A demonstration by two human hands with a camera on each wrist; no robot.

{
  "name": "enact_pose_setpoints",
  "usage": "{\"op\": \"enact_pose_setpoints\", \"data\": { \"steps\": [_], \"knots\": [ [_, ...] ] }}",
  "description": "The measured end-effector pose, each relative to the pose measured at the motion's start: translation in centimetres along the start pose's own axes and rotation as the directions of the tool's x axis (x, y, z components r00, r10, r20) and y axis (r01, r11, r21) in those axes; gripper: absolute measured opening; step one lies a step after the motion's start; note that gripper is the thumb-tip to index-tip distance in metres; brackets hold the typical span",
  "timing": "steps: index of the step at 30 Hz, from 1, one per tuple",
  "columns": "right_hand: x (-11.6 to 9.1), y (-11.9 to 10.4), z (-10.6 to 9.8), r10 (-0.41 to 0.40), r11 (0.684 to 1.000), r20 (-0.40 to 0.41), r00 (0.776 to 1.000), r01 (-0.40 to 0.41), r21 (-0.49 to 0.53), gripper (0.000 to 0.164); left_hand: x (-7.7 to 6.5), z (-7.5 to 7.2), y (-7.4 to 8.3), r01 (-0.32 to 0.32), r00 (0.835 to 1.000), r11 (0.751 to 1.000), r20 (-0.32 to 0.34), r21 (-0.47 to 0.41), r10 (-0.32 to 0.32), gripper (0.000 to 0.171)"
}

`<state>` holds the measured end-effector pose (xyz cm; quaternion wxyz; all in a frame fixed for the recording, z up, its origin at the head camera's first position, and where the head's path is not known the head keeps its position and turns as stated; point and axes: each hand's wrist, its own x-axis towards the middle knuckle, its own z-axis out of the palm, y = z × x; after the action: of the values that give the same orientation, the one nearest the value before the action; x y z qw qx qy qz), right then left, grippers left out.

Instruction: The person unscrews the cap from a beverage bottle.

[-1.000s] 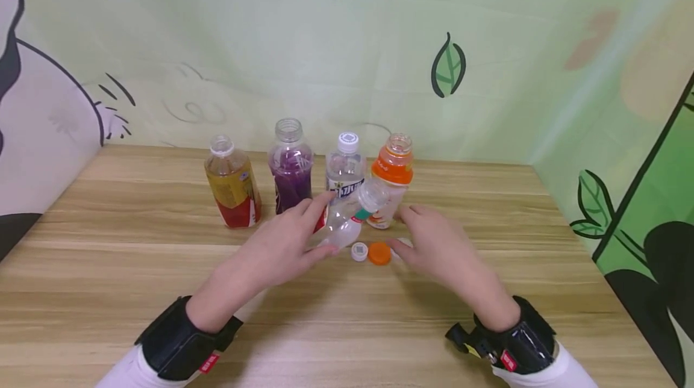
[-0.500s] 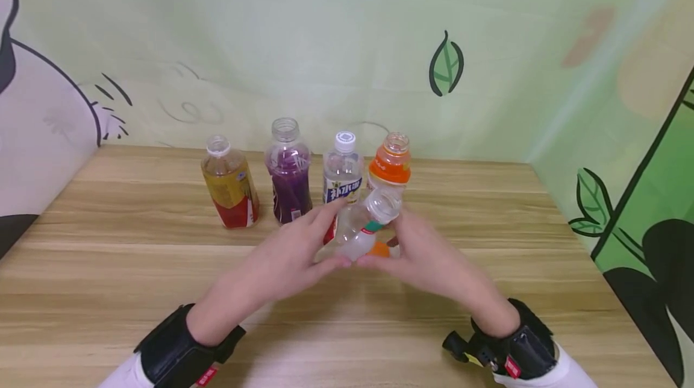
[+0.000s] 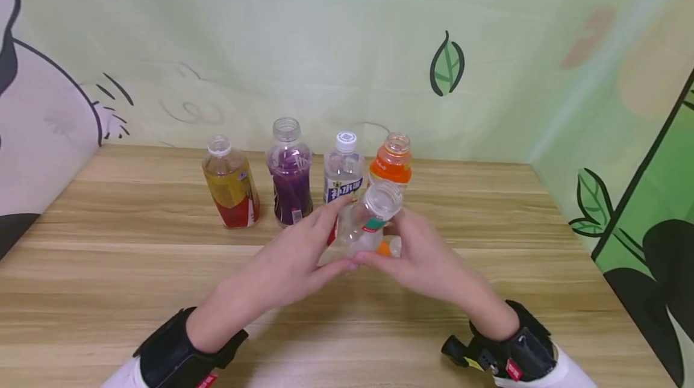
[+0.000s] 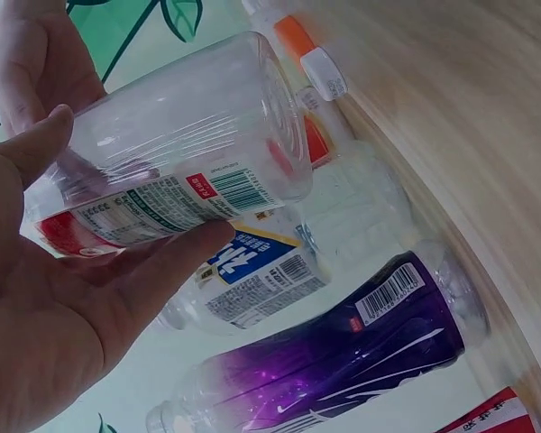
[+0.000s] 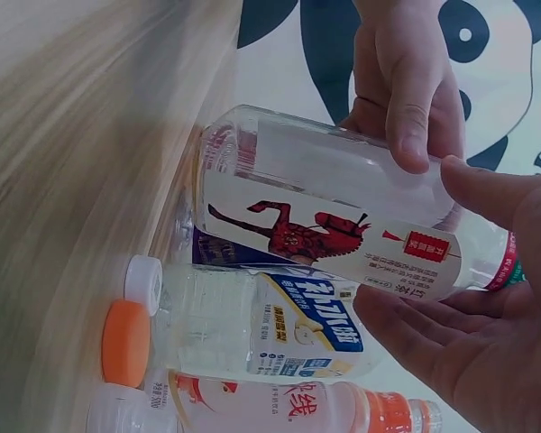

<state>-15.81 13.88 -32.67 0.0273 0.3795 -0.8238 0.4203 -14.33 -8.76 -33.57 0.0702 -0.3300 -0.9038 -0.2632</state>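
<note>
Both hands hold a clear plastic bottle over the table; it has no cap and its open neck tilts up and away to the right. My left hand grips the body, thumb on one side and fingers along the other. My right hand closes around it nearer the neck, its thumb tip meeting the left thumb. In the right wrist view the label shows a red horse. Just beyond the hands lie an orange cap and a clear-looking cap; a white cap shows in the right wrist view.
Behind stand a yellow-and-red tea bottle, a purple drink bottle, a white-capped bottle and an orange-necked bottle. All but the white-capped one are uncapped. A printed cloth hangs behind the wooden table.
My right hand has come left from the caps and taken hold of the clear bottle beside my left hand. The bottle has shifted slightly right and its mouth has turned more toward the camera.
</note>
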Motion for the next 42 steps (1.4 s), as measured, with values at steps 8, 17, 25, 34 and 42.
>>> {"op": "enact_pose_setpoints", "data": {
  "steps": [8,17,25,34,42],
  "knots": [
    [0.0,-0.3,-0.4,0.008,1.0,-0.042,0.999,-0.008,0.014,0.054,0.0,0.0,0.1,0.009,1.0,1.0,-0.017,0.004,-0.008,0.093],
    [-0.2,-0.5,-2.4,0.07,0.992,-0.154,0.986,-0.085,-0.097,0.057,0.0,-0.1,0.0,0.051,0.998,0.998,-0.023,0.047,-0.05,0.097],
    [-0.2,-0.4,-3.6,0.177,0.959,-0.246,0.953,-0.223,-0.174,0.053,0.0,0.0,-0.4,0.036,0.999,0.995,-0.037,0.091,-0.033,0.09],
    [-0.4,0.2,-5.1,0.259,0.907,-0.373,0.891,-0.357,-0.222,0.047,0.1,-0.1,-0.6,0.029,0.998,0.994,-0.063,0.11,-0.022,0.084],
    [-0.3,2.3,-5.8,0.267,0.862,-0.463,0.845,-0.424,-0.277,0.058,0.1,-0.1,-0.6,0.037,0.997,0.993,-0.069,0.111,-0.029,0.085]
  ]
}}
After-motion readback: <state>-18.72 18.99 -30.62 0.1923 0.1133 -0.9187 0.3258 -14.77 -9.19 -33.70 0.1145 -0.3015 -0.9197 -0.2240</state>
